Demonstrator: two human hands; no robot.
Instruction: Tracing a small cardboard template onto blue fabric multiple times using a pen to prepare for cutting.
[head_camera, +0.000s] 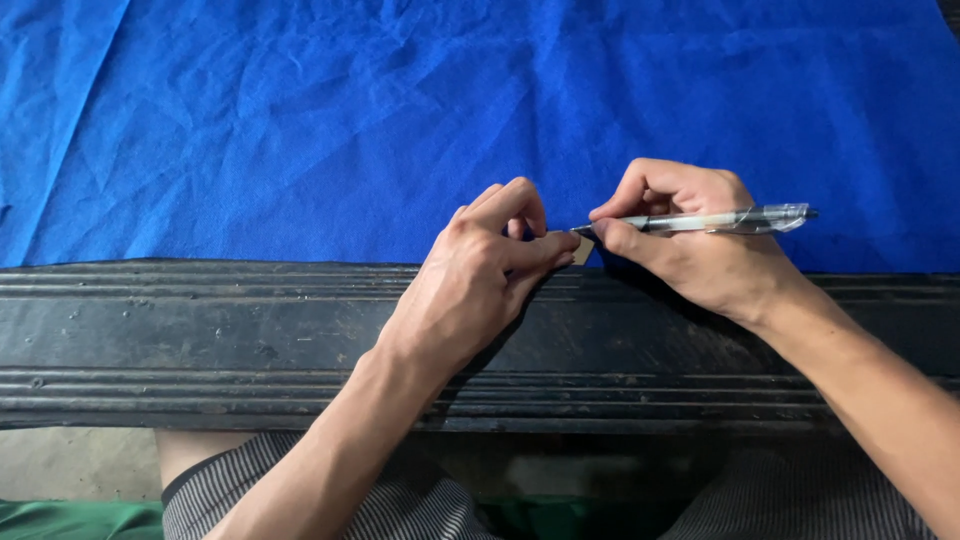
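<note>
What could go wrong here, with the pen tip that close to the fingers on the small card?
1. The pen tip sits right by the left hand fingertips pinning the small card; a slip may mark or jab them.
2. The blue cloth is creased, so a line could wobble.
3. The card lies at the cloth's edge by the dark ledge and might shift.

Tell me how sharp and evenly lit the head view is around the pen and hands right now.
Head view: sharp focus on both hands, no motion blur; the clear pen in the right hand shows small glints; the left hand throws a soft shadow on the dark grooved table edge; blue cloth evenly lit, creases crisp; the lap below is dim.
</note>
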